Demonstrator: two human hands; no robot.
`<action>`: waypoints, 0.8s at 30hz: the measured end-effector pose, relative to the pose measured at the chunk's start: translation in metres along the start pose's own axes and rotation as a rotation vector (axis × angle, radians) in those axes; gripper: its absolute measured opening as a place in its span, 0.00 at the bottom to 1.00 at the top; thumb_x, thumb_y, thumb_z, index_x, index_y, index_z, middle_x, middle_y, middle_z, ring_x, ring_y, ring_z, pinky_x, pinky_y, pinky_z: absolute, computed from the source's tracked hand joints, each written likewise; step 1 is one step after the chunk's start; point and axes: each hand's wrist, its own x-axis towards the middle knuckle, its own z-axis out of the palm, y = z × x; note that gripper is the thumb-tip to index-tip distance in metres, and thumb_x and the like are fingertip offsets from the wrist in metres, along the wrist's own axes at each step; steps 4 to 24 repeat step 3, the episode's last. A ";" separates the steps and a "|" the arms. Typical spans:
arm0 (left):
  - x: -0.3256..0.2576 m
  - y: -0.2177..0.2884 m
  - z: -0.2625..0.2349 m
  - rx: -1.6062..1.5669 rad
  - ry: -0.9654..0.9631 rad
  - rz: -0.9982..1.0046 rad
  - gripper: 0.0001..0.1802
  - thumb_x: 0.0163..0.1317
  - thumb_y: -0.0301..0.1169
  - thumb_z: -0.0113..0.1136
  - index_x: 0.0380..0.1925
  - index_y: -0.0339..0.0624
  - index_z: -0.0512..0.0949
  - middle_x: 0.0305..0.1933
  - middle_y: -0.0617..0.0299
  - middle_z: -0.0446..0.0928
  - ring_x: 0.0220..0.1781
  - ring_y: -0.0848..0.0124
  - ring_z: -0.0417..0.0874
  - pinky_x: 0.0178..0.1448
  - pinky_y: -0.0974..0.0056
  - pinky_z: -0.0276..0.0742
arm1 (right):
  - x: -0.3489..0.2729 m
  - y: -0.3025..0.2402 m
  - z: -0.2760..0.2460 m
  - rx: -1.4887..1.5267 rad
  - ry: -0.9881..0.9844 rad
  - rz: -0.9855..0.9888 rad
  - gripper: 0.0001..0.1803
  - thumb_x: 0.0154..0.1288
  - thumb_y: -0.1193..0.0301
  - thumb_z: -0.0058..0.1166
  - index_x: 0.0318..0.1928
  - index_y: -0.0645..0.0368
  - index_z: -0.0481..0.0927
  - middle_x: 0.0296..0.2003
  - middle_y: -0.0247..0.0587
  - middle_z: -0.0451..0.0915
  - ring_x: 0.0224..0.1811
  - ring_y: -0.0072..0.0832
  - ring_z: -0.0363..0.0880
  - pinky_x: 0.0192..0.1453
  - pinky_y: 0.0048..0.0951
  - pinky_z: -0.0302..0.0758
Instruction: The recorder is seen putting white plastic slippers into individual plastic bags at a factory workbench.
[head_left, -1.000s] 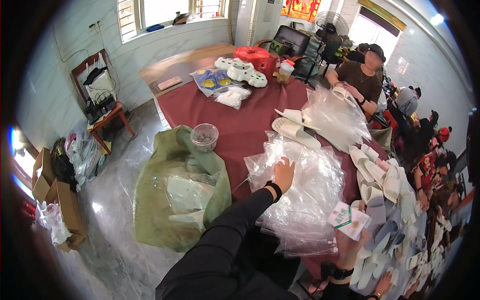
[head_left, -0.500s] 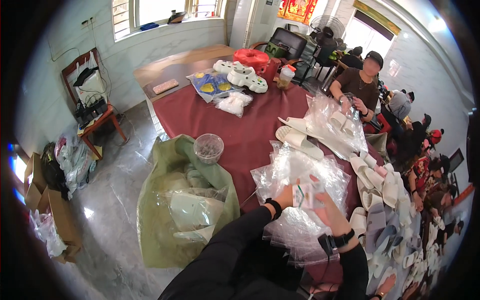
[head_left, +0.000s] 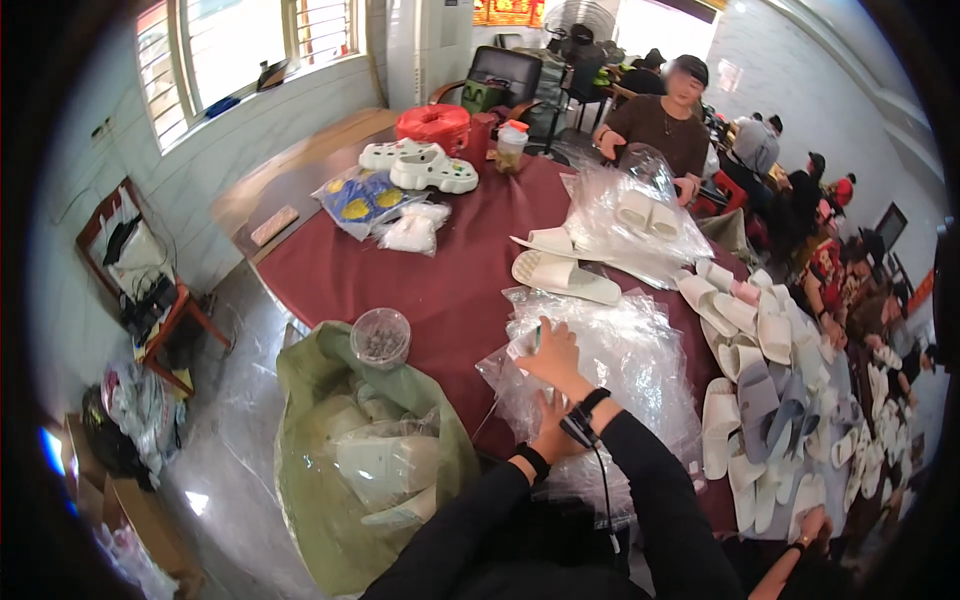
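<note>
Round table under dark red cloth (head_left: 420, 290). Both hands together on heap of clear plastic bags (head_left: 640, 350): right hand (head_left: 552, 352) pinches small white packet (head_left: 522, 345), left hand (head_left: 548, 432) just below. Bagged pairs fill green sack (head_left: 310, 480) at 8 o'clock; loose white foam slippers (head_left: 760, 400) at 3 o'clock unbagged, so plenty left.

— What's under the right hand (head_left: 552, 352)?
— Clear plastic bags (head_left: 620, 350), thin, crinkled and glossy, catching the light.
— And the bench (head_left: 440, 290)?
— Covered in matt dark red cloth.
— The slippers (head_left: 565, 276)?
— Cream, smooth, matt, foam-like.
— The sack (head_left: 320, 470) on the floor?
— Dull green woven material, holding more glossy film. The floor (head_left: 225, 400) itself shines.
</note>
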 end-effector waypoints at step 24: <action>0.002 -0.006 0.015 0.068 -0.115 0.020 0.50 0.48 0.71 0.45 0.68 0.58 0.57 0.74 0.57 0.50 0.74 0.40 0.36 0.64 0.22 0.29 | 0.015 -0.018 0.000 -0.035 0.088 0.103 0.54 0.42 0.49 0.65 0.68 0.55 0.55 0.64 0.67 0.53 0.65 0.57 0.57 0.62 0.57 0.63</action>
